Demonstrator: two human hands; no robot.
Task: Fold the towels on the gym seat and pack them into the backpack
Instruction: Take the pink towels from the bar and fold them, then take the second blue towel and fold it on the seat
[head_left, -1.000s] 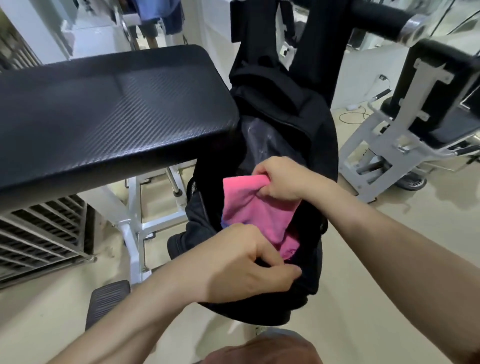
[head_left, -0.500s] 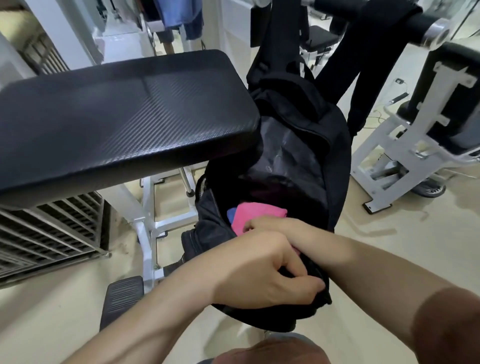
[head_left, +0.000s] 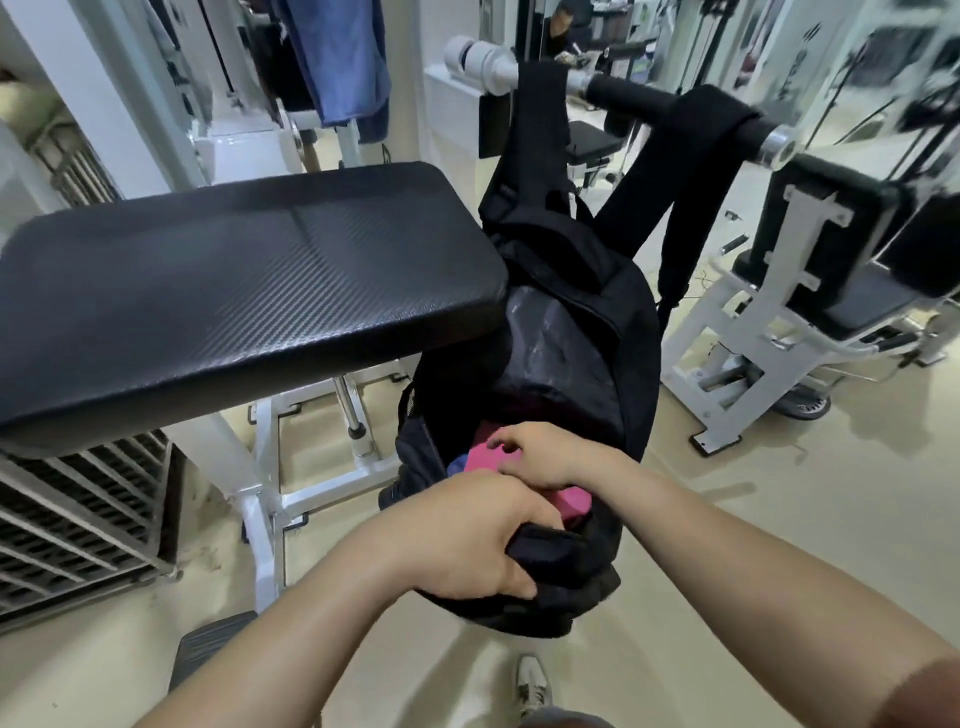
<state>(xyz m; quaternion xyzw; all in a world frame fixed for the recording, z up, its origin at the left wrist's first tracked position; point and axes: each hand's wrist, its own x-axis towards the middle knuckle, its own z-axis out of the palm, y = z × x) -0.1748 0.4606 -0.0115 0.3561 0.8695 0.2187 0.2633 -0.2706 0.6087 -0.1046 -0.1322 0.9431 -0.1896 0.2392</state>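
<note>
A black backpack (head_left: 571, 353) hangs by its straps from a padded bar, to the right of the black gym seat (head_left: 234, 291). Its main pocket gapes open. Inside lies a folded pink towel (head_left: 480, 460), with a bit of blue cloth (head_left: 457, 465) beside it. My left hand (head_left: 467, 535) grips the near rim of the backpack and holds the opening apart. My right hand (head_left: 540, 457) reaches into the pocket, fingers curled on top of the pink towel. No towel lies on the seat.
A white steel frame (head_left: 265, 488) carries the seat, with a black foot pad (head_left: 208, 644) below. A metal grille (head_left: 72, 519) stands at the left. Another white machine (head_left: 769, 332) is at the right. A blue cloth (head_left: 343, 57) hangs behind. My shoe (head_left: 530, 686) shows on the beige floor.
My right hand has pushed the pink towel from above the opening down into the backpack, so only part of it shows. My left hand has kept its grip on the rim.
</note>
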